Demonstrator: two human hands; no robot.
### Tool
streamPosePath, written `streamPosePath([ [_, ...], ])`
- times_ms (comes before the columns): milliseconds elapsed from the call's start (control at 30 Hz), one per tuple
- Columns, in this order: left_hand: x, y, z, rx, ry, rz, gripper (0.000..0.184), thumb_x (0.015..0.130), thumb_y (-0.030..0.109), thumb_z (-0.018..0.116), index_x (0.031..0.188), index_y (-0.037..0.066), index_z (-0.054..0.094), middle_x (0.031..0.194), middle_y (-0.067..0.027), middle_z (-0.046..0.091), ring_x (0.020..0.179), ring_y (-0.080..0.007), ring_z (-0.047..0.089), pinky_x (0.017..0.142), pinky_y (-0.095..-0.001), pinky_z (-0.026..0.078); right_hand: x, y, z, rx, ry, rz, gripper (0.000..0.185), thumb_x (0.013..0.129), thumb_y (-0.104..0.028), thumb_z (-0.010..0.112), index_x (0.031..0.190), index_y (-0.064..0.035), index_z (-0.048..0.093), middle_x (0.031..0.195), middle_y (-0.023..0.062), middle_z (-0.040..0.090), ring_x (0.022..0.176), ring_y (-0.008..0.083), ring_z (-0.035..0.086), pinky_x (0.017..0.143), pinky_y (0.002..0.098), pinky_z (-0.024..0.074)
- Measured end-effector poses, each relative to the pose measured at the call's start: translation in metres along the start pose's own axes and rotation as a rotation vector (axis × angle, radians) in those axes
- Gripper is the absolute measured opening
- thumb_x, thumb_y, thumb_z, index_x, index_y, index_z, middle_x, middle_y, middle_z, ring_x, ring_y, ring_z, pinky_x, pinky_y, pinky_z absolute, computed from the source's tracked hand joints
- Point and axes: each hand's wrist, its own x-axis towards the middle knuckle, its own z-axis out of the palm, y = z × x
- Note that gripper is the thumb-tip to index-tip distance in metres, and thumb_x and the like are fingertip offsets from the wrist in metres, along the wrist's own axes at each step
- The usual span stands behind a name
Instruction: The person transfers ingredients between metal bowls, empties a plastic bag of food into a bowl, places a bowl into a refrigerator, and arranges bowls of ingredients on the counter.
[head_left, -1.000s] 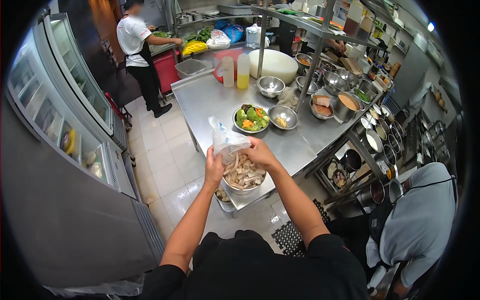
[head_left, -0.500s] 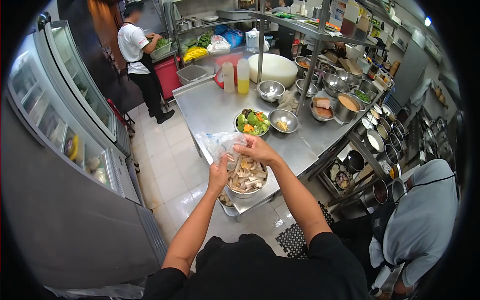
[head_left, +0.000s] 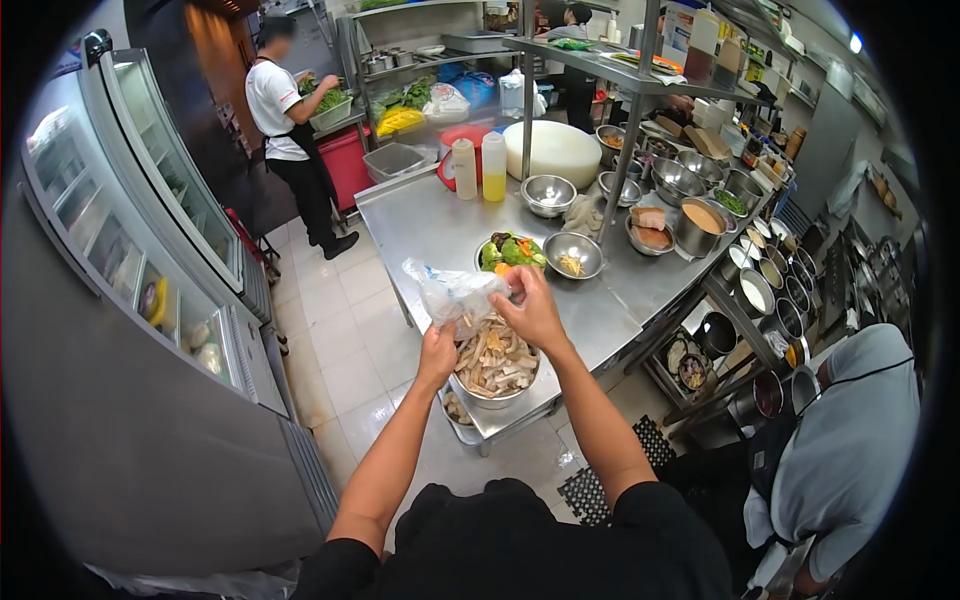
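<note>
Floor strip (head_left: 335, 320) runs between fridge (head_left: 150, 430) and steel table (head_left: 605, 310), giving room off table's left edge. Left hand (head_left: 438, 352) near that edge, forearm angled up and inward, fingers closed on bag's lower-left. Plastic bag (head_left: 448, 292) bunched at far rim of metal bowl (head_left: 495, 402), pale sliced pieces (head_left: 497, 365) inside, near corner of table. Right hand (head_left: 530, 308) knuckles up, thumb and fingers pinching bag's right side; flat tabletop extends rightward.
</note>
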Motion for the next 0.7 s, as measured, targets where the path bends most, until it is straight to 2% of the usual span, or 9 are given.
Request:
streamPosePath([
  [33, -0.001, 0.001, 0.000, -0.002, 0.004, 0.002, 0.035, 0.100, 0.020, 0.037, 0.121, -0.004, 0.050, 0.117, -0.0118, 0.059, 0.102, -0.0195, 0.059, 0.091, -0.0327, 0.047, -0.004, -0.006, 0.000, 0.000, 0.053, -0.031, 0.026, 0.073, -0.012, 0.073, 0.083, -0.0014, 0.052, 0.074, 0.0089, 0.049, 0.067, 0.0203, 0.050, 0.058, 0.0319, 0.0428],
  [167, 0.000, 0.002, 0.003, 0.074, 0.004, -0.009, 0.038, 0.100, 0.023, 0.034, 0.122, -0.004, 0.049, 0.116, -0.0112, 0.059, 0.102, -0.0191, 0.059, 0.089, -0.0320, 0.047, -0.011, -0.031, 0.010, 0.039, 0.104, -0.039, 0.030, 0.074, -0.013, 0.076, 0.073, -0.0017, 0.048, 0.066, 0.0055, 0.046, 0.053, 0.0167, 0.043, 0.049, 0.0293, 0.0383],
  [267, -0.006, 0.021, 0.014, 0.037, 0.099, -0.053, 0.037, 0.099, 0.022, 0.034, 0.120, -0.003, 0.051, 0.113, -0.0102, 0.060, 0.099, -0.0175, 0.059, 0.086, -0.0306, 0.047, -0.013, -0.047, 0.002, -0.118, 0.234, -0.041, 0.031, 0.075, -0.013, 0.076, 0.072, -0.0016, 0.048, 0.066, 0.0067, 0.045, 0.052, 0.0170, 0.042, 0.050, 0.0295, 0.0387],
  [333, -0.006, 0.023, 0.014, 0.015, 0.157, -0.097, 0.036, 0.099, 0.022, 0.034, 0.119, -0.003, 0.052, 0.111, -0.0094, 0.060, 0.097, -0.0163, 0.059, 0.084, -0.0298, 0.048, -0.017, -0.046, 0.005, -0.077, 0.132, -0.015, 0.028, 0.076, -0.014, 0.074, 0.076, -0.0008, 0.050, 0.069, 0.0086, 0.049, 0.055, 0.0188, 0.047, 0.051, 0.0312, 0.0411],
  [400, -0.004, 0.016, 0.008, 0.204, 0.075, 0.046, 0.035, 0.100, 0.021, 0.034, 0.117, -0.001, 0.053, 0.108, -0.0077, 0.060, 0.094, -0.0135, 0.058, 0.080, -0.0283, 0.047, -0.017, -0.039, 0.021, -0.011, -0.054, -0.059, 0.024, 0.077, -0.015, 0.072, 0.082, -0.0008, 0.053, 0.072, 0.0104, 0.054, 0.058, 0.0220, 0.052, 0.054, 0.0326, 0.0436],
  [433, -0.004, 0.014, 0.009, 0.204, 0.070, 0.043, 0.035, 0.100, 0.021, 0.034, 0.117, -0.001, 0.053, 0.108, -0.0077, 0.060, 0.094, -0.0135, 0.058, 0.080, -0.0283, 0.047, -0.016, -0.037, 0.024, -0.072, -0.105, -0.062, 0.019, 0.078, -0.014, 0.066, 0.087, -0.0019, 0.055, 0.079, 0.0160, 0.059, 0.074, 0.0359, 0.059, 0.065, 0.0435, 0.0457],
  [500, 0.002, 0.013, 0.013, 0.226, 0.047, 0.148, 0.034, 0.100, 0.021, 0.035, 0.116, -0.001, 0.054, 0.107, -0.0071, 0.061, 0.093, -0.0131, 0.057, 0.082, -0.0285, 0.045, -0.010, -0.036, 0.028, -0.103, -0.152, -0.037, 0.018, 0.078, -0.013, 0.065, 0.088, -0.0022, 0.055, 0.080, 0.0167, 0.060, 0.076, 0.0371, 0.059, 0.066, 0.0447, 0.0459],
  [600, 0.005, 0.019, 0.008, 0.190, -0.036, 0.018, 0.034, 0.099, 0.018, 0.039, 0.121, -0.004, 0.051, 0.116, -0.0104, 0.059, 0.108, -0.0184, 0.053, 0.095, -0.0299, 0.039, -0.003, -0.034, 0.026, -0.193, -0.228, -0.032, 0.018, 0.076, -0.010, 0.065, 0.089, -0.0008, 0.057, 0.082, 0.0178, 0.062, 0.075, 0.0347, 0.061, 0.067, 0.0429, 0.0479],
  [700, 0.010, 0.026, 0.010, 0.310, -0.001, 0.057, 0.033, 0.098, 0.016, 0.038, 0.120, -0.004, 0.052, 0.115, -0.0110, 0.059, 0.107, -0.0184, 0.054, 0.094, -0.0301, 0.040, 0.003, -0.031, 0.016, -0.262, -0.286, -0.044, 0.017, 0.075, -0.007, 0.064, 0.089, 0.0002, 0.060, 0.081, 0.0198, 0.063, 0.074, 0.0339, 0.063, 0.066, 0.0400, 0.0493],
])
